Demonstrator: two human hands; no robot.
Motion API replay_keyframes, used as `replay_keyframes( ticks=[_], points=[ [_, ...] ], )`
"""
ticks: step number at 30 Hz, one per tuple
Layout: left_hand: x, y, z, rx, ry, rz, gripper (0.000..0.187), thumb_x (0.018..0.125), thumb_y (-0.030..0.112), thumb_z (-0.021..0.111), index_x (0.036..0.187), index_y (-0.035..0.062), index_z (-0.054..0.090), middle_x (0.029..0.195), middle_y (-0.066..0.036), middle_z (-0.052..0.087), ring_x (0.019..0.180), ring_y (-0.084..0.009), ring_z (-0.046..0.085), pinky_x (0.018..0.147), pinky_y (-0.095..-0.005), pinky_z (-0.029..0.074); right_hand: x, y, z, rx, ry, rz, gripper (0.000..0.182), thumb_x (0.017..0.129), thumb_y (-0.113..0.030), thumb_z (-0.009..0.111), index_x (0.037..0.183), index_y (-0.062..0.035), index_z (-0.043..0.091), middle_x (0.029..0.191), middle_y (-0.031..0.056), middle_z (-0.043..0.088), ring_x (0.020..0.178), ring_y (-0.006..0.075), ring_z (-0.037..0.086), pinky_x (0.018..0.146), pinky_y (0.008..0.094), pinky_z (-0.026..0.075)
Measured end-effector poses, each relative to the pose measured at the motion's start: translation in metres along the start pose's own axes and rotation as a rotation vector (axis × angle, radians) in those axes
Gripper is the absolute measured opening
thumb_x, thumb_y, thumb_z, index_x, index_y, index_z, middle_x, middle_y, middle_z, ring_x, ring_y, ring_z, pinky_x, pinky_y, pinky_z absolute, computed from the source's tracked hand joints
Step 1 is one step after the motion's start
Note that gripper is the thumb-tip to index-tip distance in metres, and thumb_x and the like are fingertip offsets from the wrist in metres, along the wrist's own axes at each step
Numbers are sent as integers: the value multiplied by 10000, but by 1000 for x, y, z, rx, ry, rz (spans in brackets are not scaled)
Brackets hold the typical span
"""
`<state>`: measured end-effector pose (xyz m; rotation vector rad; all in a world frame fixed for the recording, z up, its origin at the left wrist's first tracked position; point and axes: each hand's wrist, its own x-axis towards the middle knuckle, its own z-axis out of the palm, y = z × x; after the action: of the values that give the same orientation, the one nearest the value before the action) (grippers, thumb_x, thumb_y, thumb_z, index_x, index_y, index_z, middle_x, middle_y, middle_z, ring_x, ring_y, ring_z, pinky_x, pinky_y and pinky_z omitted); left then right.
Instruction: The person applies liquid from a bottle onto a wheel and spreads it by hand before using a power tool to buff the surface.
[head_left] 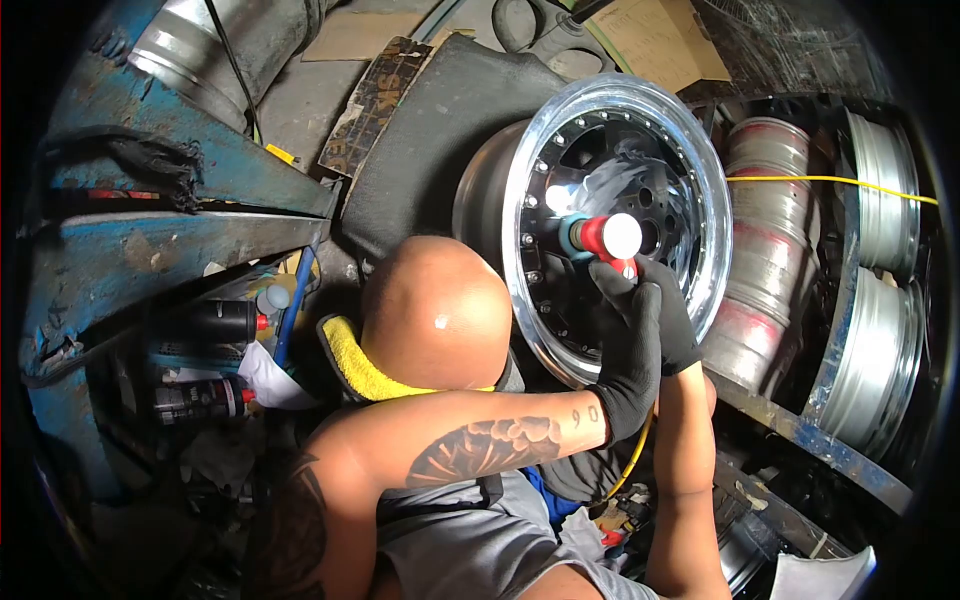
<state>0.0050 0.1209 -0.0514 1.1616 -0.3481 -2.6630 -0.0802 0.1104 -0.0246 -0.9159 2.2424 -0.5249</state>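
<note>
My left hand [630, 350], in a black glove, is closed around the lower part of a small red air polisher [594, 235]. My right hand [670, 312], gloved the same way, wraps the handle close beside it. The tool has a round white top, and its teal pad faces the black centre of a car wheel [722, 215]. This wheel has a shiny polished lip with a ring of small bolts, and it stands tilted before my knees. A smeared grey film shows on part of its face. My gloves hide the lower centre of the wheel.
A yellow air hose [637, 455] runs below my wrists. On the right, several wheel barrels [765, 240] and silver rims [880, 350] sit in a metal rack. A blue metal frame [170, 245] stands left, near spray cans [195, 400]. A yellow cloth [355, 365] lies by my knee.
</note>
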Motion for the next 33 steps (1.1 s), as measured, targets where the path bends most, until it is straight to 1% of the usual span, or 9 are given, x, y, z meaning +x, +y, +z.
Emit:
replay_keyframes(
  ticks=[2, 5, 11, 17, 20, 23, 26, 32, 33],
  points=[
    [0, 0, 2, 8, -1, -7, 518, 998, 455, 620, 1298, 37, 554, 1121, -133, 625, 986, -241, 629, 837, -360, 494, -2, 2, -2, 17, 9, -10, 404, 935, -378, 712, 1055, 8, 704, 818, 196, 695, 739, 328, 680, 732, 406, 518],
    [-1, -3, 5, 16, -2, -24, 514, 997, 455, 622, 1287, 34, 563, 1107, -136, 631, 971, -244, 635, 824, -361, 499, -3, 12, -2, 5, 46, -63, 431, 939, -403, 711, 1060, 11, 705, 823, 199, 698, 741, 323, 688, 729, 405, 520],
    [-1, -6, 12, 37, 5, -52, 507, 995, 454, 626, 1266, 28, 580, 1078, -141, 644, 941, -249, 647, 797, -363, 509, -7, 27, -3, -11, 62, 44, 414, 940, -391, 705, 1038, 11, 702, 788, 195, 687, 710, 343, 676, 710, 414, 512],
    [1, -9, 20, 85, 66, -22, 500, 993, 453, 631, 1245, 22, 597, 1049, -146, 656, 911, -255, 660, 771, -365, 518, -12, 35, -6, 43, 71, 126, 387, 933, -361, 715, 1036, 11, 703, 765, 156, 675, 689, 285, 663, 706, 407, 511],
    [3, -13, 21, 65, 62, 77, 514, 989, 469, 640, 1228, 15, 610, 1021, -159, 671, 878, -270, 675, 741, -370, 528, -16, 43, -6, 133, 121, 168, 360, 931, -329, 721, 1055, 8, 706, 789, 149, 692, 707, 253, 667, 717, 397, 515],
    [2, -11, 13, 17, -111, -132, 693, 965, 500, 658, 1421, 43, 406, 1263, -140, 548, 1170, -205, 569, 991, -352, 485, -20, 41, -7, 175, 129, 207, 346, 930, -306, 724, 1078, 6, 707, 813, 146, 708, 724, 245, 676, 732, 388, 520],
    [-4, -6, 11, -2, -151, -236, 695, 965, 499, 661, 1424, 47, 402, 1275, -134, 540, 1174, -197, 561, 995, -349, 479, -22, 53, -5, 126, 164, 130, 343, 927, -294, 728, 1096, 4, 708, 821, 141, 714, 729, 234, 678, 738, 384, 522],
    [-7, -1, 13, -15, -25, -183, 638, 976, 467, 653, 1404, 53, 423, 1265, -117, 538, 1170, -188, 548, 998, -346, 464, -21, 33, -3, 115, 114, 206, 344, 929, -313, 732, 1059, 5, 719, 823, 148, 709, 714, 240, 675, 729, 384, 521],
    [-7, -1, 10, -13, -23, -178, 635, 976, 465, 653, 1401, 53, 425, 1263, -116, 539, 1168, -188, 548, 997, -346, 464, -19, 31, -2, 83, 119, 139, 345, 928, -316, 731, 1052, 6, 719, 816, 153, 705, 712, 250, 675, 726, 385, 520]
  ],
)
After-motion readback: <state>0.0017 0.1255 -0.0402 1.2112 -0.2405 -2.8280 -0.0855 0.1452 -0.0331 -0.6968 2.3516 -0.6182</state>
